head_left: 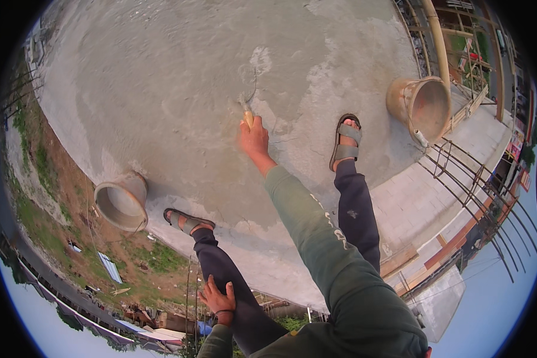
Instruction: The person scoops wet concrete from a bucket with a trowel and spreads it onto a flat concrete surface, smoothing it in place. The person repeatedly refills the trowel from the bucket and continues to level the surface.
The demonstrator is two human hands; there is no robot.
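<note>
My right hand (254,138) is closed round the wooden handle of a trowel (248,116), out in front of me. The trowel's blade lies low against the wet grey cement (185,77) and is hard to tell from it, being smeared with the same grey. My left hand (217,298) rests on my left leg near the knee, its fingers spread and nothing in them.
A cement-stained bucket (123,200) lies tipped at the left by the slab's edge; another bucket (420,107) leans at the right. Steel rebar rods (471,185) stick out at the right. Beyond the left edge, grassy ground (155,256) lies lower. My sandalled feet stand apart on the slab.
</note>
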